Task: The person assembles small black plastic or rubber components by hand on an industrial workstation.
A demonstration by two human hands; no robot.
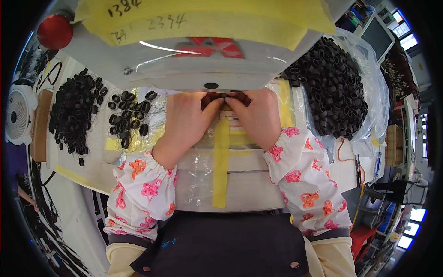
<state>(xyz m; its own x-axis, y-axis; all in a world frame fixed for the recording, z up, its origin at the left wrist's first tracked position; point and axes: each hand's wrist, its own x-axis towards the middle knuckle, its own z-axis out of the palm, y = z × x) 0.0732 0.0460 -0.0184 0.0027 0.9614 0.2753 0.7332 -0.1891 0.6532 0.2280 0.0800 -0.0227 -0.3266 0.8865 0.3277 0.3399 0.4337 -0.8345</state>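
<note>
My left hand and my right hand meet under the front of a white sewing machine. Their thumbs nearly touch, and the fingers are closed and partly hidden by the machine. Between the thumb tips shows a small black piece, most of it out of sight. A yellow tape strip runs toward me on the work surface below the hands. Left of my left hand lie several black fabric loops with loose threads.
A larger pile of threaded black loops lies farther left, beside a white fan. At right, a clear plastic bag holds a big heap of black loops. Scissors lie near the table's right edge. A red knob sits upper left.
</note>
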